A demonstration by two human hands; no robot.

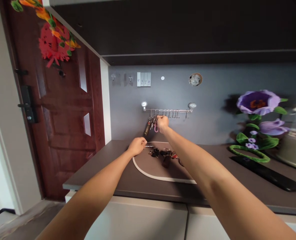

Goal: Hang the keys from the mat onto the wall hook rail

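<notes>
Hanging below the silver metal hook rail (168, 110), the black gold-lettered strap (147, 128) looks light and flexible, best held by its metal ring (151, 118); the left hand (137, 146) pinches its lower end, the right hand (162, 122) a pink loop (156, 128).

It looks like a home entryway: a door (62, 138) with a lock (27, 103) and red decoration (54, 41), a hook rack (168, 110), keys (152, 125) and purple flowers (258, 100).

two hands (137, 146) (162, 123), one hook rail (168, 110), one mat (150, 168)
</notes>
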